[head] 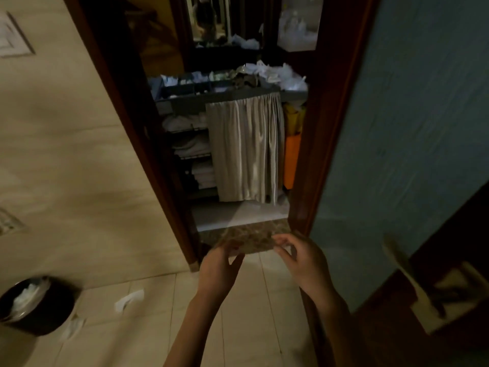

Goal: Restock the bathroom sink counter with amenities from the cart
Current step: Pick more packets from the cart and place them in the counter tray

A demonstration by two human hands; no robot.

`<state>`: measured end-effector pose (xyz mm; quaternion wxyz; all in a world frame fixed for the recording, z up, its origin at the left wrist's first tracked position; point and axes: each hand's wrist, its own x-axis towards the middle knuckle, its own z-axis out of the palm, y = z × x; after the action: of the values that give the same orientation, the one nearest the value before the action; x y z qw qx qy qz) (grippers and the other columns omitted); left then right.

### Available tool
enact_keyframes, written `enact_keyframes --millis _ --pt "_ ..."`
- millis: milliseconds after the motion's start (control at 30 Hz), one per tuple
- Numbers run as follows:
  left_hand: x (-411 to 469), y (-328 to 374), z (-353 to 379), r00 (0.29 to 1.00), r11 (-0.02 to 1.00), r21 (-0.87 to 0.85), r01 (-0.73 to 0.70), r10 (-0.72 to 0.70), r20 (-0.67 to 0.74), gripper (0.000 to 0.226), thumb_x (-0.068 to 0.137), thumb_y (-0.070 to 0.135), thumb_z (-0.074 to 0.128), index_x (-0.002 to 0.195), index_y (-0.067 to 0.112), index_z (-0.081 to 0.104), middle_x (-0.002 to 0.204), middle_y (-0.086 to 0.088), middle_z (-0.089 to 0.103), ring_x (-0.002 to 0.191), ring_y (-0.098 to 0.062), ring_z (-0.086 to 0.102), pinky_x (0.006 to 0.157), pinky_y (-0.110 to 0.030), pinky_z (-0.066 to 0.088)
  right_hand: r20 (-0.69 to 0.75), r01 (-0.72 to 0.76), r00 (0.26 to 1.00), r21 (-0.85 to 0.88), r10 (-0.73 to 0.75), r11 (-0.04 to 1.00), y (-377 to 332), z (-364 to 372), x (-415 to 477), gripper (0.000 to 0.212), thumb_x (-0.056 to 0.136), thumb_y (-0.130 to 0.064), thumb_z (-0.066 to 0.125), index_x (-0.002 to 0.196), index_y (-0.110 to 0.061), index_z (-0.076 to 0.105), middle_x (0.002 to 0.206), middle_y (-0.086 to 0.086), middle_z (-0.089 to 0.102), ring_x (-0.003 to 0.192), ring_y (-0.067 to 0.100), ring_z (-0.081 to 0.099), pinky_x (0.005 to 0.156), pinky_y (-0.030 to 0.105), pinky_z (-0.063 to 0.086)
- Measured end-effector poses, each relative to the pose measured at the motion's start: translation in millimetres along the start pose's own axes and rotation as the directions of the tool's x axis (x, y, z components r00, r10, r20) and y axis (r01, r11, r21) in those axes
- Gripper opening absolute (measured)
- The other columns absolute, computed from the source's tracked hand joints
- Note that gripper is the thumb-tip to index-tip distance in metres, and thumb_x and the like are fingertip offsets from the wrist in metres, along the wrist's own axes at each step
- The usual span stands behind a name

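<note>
Two hands are out in front, the left hand point(221, 263) and the right hand point(304, 256), both with fingers loosely bent and nothing visible in them, though the picture is blurred. The amenities point(199, 76) lie well ahead through the doorway, in the divided top tray of the cart point(185, 103) — small wrapped packets by the look, likely light, crinkly and a bit slippery. They seem best pinched from above, a few at a time, out of each compartment — a hard squeeze could crush them
</note>
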<state>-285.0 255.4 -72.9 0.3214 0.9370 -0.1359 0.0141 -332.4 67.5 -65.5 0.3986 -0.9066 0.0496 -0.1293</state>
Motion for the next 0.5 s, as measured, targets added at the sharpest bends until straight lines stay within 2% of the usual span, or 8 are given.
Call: enact_keyframes --millis 67,167,300,500 --pt "38.9 6.5 -1.6 1.0 1.0 -0.008 -0.013 0.012 -0.018 0.03 0.091 0.024 0.062 0.12 0.024 0.064 0.117 0.004 0.066 0.1 -0.012 0.064 0.084 -0.027 0.053 -0.035 0.046 0.998 -0.109 -0.05 0.993 4.4 -5.2 41.6 0.019 0.086 -0.023 0.069 0.105 -0.027 0.069 0.097 -0.015 0.063 0.078 -0.005 0.056 0.068 0.004 0.036" --pt "81.1 9.0 -2.8 1.0 1.0 0.024 -0.011 0.011 -0.024 0.028 0.092 0.022 0.06 0.12 0.023 0.064 0.116 0.003 0.065 0.098 -0.011 0.064 0.079 -0.015 0.046 -0.021 0.073 0.996 -0.26 -0.081 0.963 15.4 -2.9 88.1 0.023 0.083 -0.022 0.072 0.106 -0.022 0.07 0.106 -0.004 0.066 0.093 0.016 0.063 0.074 0.025 0.047" --pt "116.7 -6.3 3.0 0.999 0.998 0.041 0.046 -0.045 -0.026 0.024 0.091 0.019 0.063 0.115 0.021 0.067 0.114 0.005 0.066 0.096 -0.007 0.064 0.068 0.0 0.037 0.062 0.067 0.997 -0.306 -0.051 0.95 27.7 16.8 135.1 0.025 0.089 -0.027 0.063 0.114 -0.022 0.067 0.117 -0.005 0.062 0.105 0.017 0.059 0.085 0.031 0.048" --pt "184.9 -52.5 10.5 0.991 0.99 0.046 0.135 -0.135 -0.004 0.028 0.091 0.026 0.062 0.119 0.027 0.064 0.119 0.008 0.063 0.103 -0.01 0.063 0.081 -0.017 0.046 0.189 0.072 0.982 -0.279 -0.018 0.958 37.6 67.4 212.0 0.026 0.093 -0.035 0.056 0.117 -0.028 0.064 0.116 -0.009 0.061 0.107 0.011 0.055 0.089 0.028 0.046"
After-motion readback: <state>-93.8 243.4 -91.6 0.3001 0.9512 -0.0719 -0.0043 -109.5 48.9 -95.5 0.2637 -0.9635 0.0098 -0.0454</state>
